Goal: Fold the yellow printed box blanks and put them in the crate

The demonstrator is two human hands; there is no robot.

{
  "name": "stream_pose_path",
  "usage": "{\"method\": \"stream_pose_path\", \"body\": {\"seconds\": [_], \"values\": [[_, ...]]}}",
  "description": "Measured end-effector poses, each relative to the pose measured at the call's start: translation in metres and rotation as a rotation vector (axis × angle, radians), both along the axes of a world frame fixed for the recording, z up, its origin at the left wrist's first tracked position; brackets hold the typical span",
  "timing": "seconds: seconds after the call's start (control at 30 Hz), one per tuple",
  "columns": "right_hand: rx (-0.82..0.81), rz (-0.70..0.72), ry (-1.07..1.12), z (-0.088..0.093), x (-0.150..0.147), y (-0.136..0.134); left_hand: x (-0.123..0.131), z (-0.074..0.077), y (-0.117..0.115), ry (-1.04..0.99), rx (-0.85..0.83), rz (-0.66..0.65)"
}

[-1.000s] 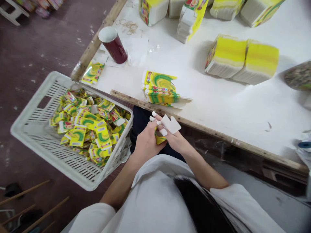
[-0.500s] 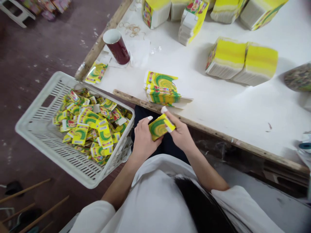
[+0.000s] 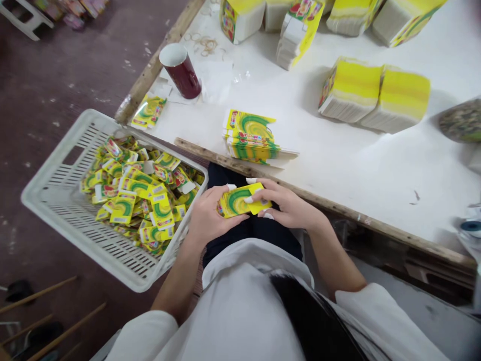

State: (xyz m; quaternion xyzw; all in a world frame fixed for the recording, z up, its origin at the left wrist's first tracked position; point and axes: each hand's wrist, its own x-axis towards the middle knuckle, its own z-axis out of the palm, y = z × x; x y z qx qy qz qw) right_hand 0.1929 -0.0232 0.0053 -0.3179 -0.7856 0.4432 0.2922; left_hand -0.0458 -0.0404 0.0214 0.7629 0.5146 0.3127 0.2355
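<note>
Both my hands hold one small yellow-and-green printed carton (image 3: 240, 199) over my lap, just below the table's wooden edge. My left hand (image 3: 206, 216) grips its left end with the fingers curled round it. My right hand (image 3: 285, 206) pinches its right end, with white tape on the fingertips. A short stack of flat cartons (image 3: 251, 136) of the same print lies on the white table (image 3: 338, 150) just beyond my hands. To my left a white plastic basket (image 3: 52, 200) holds several folded cartons (image 3: 139, 190).
A dark red cup (image 3: 181, 71) stands near the table's left corner, with rubber bands (image 3: 205, 44) behind it. Thick bundles of flat yellow cartons (image 3: 374, 95) lie further back and right. One loose carton (image 3: 149, 111) rests on the table's corner. Wooden sticks (image 3: 45, 321) lie on the floor.
The carton went from half hidden with a white flap sticking up to closed and lying flat between both hands, which have dropped a little toward my lap and shifted left.
</note>
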Motion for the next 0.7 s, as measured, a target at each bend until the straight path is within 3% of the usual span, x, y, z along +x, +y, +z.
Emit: {"method": "stream_pose_path", "body": {"seconds": [0.17, 0.27, 0.47, 0.63, 0.7], "values": [[-0.076, -0.212, 0.018, -0.013, -0.031, -0.011, 0.010, -0.005, 0.002, -0.015, 0.063, 0.139], [-0.104, -0.252, 0.069, -0.020, -0.045, -0.017, 0.002, -0.010, 0.002, -0.069, 0.007, 0.173], [-0.060, -0.188, 0.169, -0.015, -0.047, -0.005, -0.023, -0.012, -0.002, -0.095, -0.131, 0.116], [-0.195, -0.258, 0.230, -0.007, -0.049, -0.003, -0.022, -0.007, -0.009, 0.096, 0.001, 0.044], [-0.176, -0.234, 0.245, -0.004, -0.050, -0.006, -0.017, -0.006, -0.011, 0.143, 0.029, 0.043]]}}
